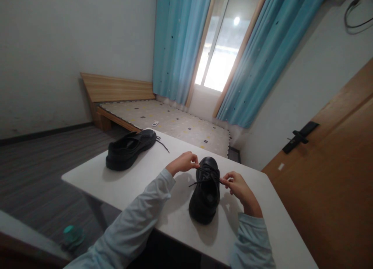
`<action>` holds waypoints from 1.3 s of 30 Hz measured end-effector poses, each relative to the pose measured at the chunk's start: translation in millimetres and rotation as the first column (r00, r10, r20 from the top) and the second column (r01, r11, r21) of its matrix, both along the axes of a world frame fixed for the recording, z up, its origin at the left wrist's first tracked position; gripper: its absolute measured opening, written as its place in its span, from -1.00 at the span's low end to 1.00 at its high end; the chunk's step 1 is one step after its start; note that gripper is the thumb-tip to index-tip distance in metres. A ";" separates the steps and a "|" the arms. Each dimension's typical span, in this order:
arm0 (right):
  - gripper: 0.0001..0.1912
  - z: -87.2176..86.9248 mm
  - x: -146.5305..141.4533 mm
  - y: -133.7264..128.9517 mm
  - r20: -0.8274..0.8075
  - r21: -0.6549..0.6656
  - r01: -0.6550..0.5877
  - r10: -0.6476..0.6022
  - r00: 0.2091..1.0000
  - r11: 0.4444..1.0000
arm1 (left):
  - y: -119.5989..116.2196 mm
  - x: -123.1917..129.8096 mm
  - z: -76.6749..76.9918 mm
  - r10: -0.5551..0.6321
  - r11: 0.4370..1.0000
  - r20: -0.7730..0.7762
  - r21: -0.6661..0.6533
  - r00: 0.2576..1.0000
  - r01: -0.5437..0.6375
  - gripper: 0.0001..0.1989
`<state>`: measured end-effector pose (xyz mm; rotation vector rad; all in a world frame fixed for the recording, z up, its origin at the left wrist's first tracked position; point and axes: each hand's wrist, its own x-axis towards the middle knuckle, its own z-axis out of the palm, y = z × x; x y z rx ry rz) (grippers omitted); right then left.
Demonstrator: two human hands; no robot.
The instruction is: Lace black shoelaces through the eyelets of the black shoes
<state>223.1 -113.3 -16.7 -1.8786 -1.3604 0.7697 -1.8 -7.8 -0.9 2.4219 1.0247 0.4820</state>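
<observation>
A black lace-up shoe (205,195) stands upright on the white table (175,199), its toe pointing away from me and its heel towards me. On its left side my left hand (185,162) is closed in a pinch on a black shoelace near the toe. My right hand (236,185) pinches the lace at the shoe's right side, lower down. One loose lace end sticks out to the left below my left hand. A second black shoe (129,150) rests at the table's far left, with its lace trailing onto the tabletop.
Beyond the table is a bed (175,119) with a patterned mattress and a small white remote (155,123) on it. A wooden door (329,183) stands on the right. Blue curtains (182,39) flank the window. A green-topped object (71,234) is on the floor at lower left.
</observation>
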 end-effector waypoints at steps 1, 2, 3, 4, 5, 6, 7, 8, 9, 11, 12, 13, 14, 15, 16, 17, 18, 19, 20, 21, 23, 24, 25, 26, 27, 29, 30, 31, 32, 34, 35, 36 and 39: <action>-0.81 1.1 -0.5 -0.3 0.003 -0.004 -0.003 0.003 1.000 1.000 | 1.1 -0.6 0.2 -0.004 1.000 -0.008 -0.006 1.000 0.004 -0.79; -0.80 2.2 -0.9 -0.5 0.006 -0.008 -0.005 0.005 1.000 1.000 | 2.2 -1.1 0.2 -0.007 1.000 -0.015 -0.015 1.000 0.007 -0.79; -0.80 3.4 -1.4 -0.8 0.010 -0.012 -0.004 0.004 1.000 1.000 | 3.3 -1.6 0.2 -0.009 1.000 -0.020 -0.023 1.000 0.009 -0.79; -0.80 4.4 -1.8 -1.1 0.014 -0.020 -0.002 0.002 1.000 1.000 | 4.2 -2.0 0.1 -0.012 0.999 -0.024 -0.032 1.000 0.011 -0.79; -0.81 5.4 -2.1 -1.4 0.015 -0.029 0.000 0.000 1.000 1.000 | 5.1 -2.4 -0.1 -0.014 0.999 -0.027 -0.039 1.000 0.013 -0.79; -0.81 6.2 -2.3 -1.7 0.015 -0.039 0.004 -0.003 1.000 0.999 | 5.7 -2.7 -0.3 -0.016 0.999 -0.030 -0.043 0.999 0.015 -0.78; -0.81 6.8 -2.4 -2.1 0.012 -0.047 0.002 -0.001 1.000 0.999 | 6.2 -3.0 -0.4 -0.018 0.999 -0.033 -0.045 0.999 0.017 -0.78; -0.81 7.4 -2.4 -2.4 0.009 -0.052 -0.005 0.005 1.000 0.999 | 6.6 -3.2 -0.5 -0.018 0.999 -0.036 -0.046 0.999 0.017 -0.78; -0.81 8.0 -2.3 -2.7 0.007 -0.053 -0.013 0.013 1.000 0.999 | 6.8 -3.3 -0.5 -0.016 0.999 -0.039 -0.046 0.999 0.014 -0.78; -0.80 8.8 -2.1 -3.2 0.003 -0.053 -0.024 0.024 1.000 0.998 | 6.8 -3.1 -0.7 -0.011 0.999 -0.043 -0.049 0.999 0.009 -0.78; -0.80 9.1 -1.9 -3.3 0.001 -0.053 -0.025 0.025 1.000 0.998 | 6.7 -2.8 -0.9 -0.011 0.999 -0.042 -0.050 0.999 0.009 -0.78; -0.80 9.2 -1.5 -3.4 -0.001 -0.051 -0.024 0.024 1.000 0.998 | 6.4 -2.2 -1.1 -0.010 0.999 -0.040 -0.049 0.999 0.008 -0.78; -0.80 9.1 -1.1 -3.4 -0.004 -0.047 -0.021 0.020 1.000 0.999 | 6.0 -1.4 -1.4 -0.007 0.999 -0.037 -0.046 0.999 0.006 -0.78; -0.81 8.8 -0.5 -3.3 -0.008 -0.040 -0.021 0.020 1.000 0.999 | 5.5 -0.5 -1.8 -0.001 0.999 -0.030 -0.040 1.000 0.000 -0.79; -0.81 8.1 0.2 -3.0 -0.014 -0.027 -0.026 0.025 1.000 0.999 | 4.9 0.7 -2.1 0.008 0.999 -0.023 -0.033 1.000 -0.009 -0.79; -0.80 7.2 0.9 -2.5 -0.020 -0.012 -0.036 0.036 0.999 0.999 | 4.2 1.9 -2.4 0.021 0.999 -0.015 -0.026 1.000 -0.021 -0.79; -0.79 6.0 1.7 -1.7 -0.027 0.007 -0.050 0.051 0.998 0.999 | 3.5 3.0 -2.6 0.033 0.999 -0.004 -0.022 0.999 -0.033 -0.79; -0.78 4.6 2.4 -0.8 -0.033 0.031 -0.064 0.065 0.997 0.997 | 2.8 4.2 -2.7 0.042 0.999 0.009 -0.020 0.999 -0.042 -0.79; -0.77 3.3 2.9 0.3 -0.035 0.057 -0.073 0.075 0.997 0.996 | 2.1 5.1 -2.5 0.047 0.999 0.023 -0.020 0.999 -0.047 -0.79; -0.76 2.2 3.1 1.6 -0.034 0.086 -0.075 0.078 0.996 0.994 | 1.4 5.9 -2.2 0.046 0.999 0.038 -0.021 0.998 -0.045 -0.79; -0.73 1.3 2.2 3.9 -0.024 0.150 -0.062 0.066 0.998 0.987 | 0.1 7.0 -1.2 0.034 0.999 0.060 -0.025 0.998 -0.033 -0.80; -0.72 1.9 1.0 4.7 -0.017 0.189 -0.053 0.057 0.998 0.981 | -0.5 7.4 -0.6 0.027 0.999 0.070 -0.026 0.997 -0.025 -0.81; -0.71 3.3 -0.6 5.2 -0.006 0.232 -0.048 0.051 0.999 0.972 | -1.2 7.7 0.1 0.019 1.000 0.080 -0.026 0.997 -0.017 -0.82; -0.71 5.4 -2.6 5.2 0.007 0.275 -0.049 0.049 0.999 0.960 | -1.9 7.9 0.6 0.010 1.000 0.093 -0.023 0.996 -0.008 -0.84; -0.72 8.1 -5.0 4.8 0.028 0.316 -0.059 0.053 0.998 0.947 | -2.6 8.2 1.2 0.002 1.000 0.111 -0.018 0.994 0.000 -0.85; -0.75 14.6 -10.6 2.5 0.083 0.379 -0.100 0.073 0.994 0.920 | -4.4 8.9 2.2 -0.020 1.000 0.171 -0.004 0.985 0.021 -0.87; -0.78 18.0 -13.7 0.8 0.117 0.396 -0.132 0.093 0.989 0.909 | -5.5 9.4 2.8 -0.034 0.999 0.212 0.003 0.977 0.034 -0.87; -0.80 21.2 -16.7 -1.1 0.153 0.410 -0.170 0.116 0.981 0.896 | -6.7 9.9 3.5 -0.052 0.999 0.257 0.013 0.965 0.050 -0.87; -0.81 24.0 -19.7 -3.0 0.187 0.415 -0.220 0.154 0.970 0.883 | -8.0 10.4 4.3 -0.076 0.997 0.303 0.026 0.950 0.071 -0.86; -0.80 28.1 -25.2 -6.4 0.249 0.417 -0.305 0.215 0.944 0.856 | -10.8 11.1 6.4 -0.146 0.989 0.371 0.068 0.917 0.130 -0.82; -0.80 29.3 -27.4 -7.7 0.272 0.410 -0.339 0.242 0.932 0.846 | -12.1 11.4 7.6 -0.193 0.981 0.385 0.093 0.902 0.170 -0.80; -0.80 30.1 -29.3 -8.6 0.288 0.401 -0.369 0.268 0.920 0.838 | -13.3 11.5 8.7 -0.240 0.971 0.389 0.117 0.889 0.210 -0.79; -0.91 29.6 -32.5 -8.7 0.313 0.375 -0.436 0.331 0.890 0.818 | -15.6 11.7 10.7 -0.337 0.941 0.369 0.149 0.866 0.302 -0.80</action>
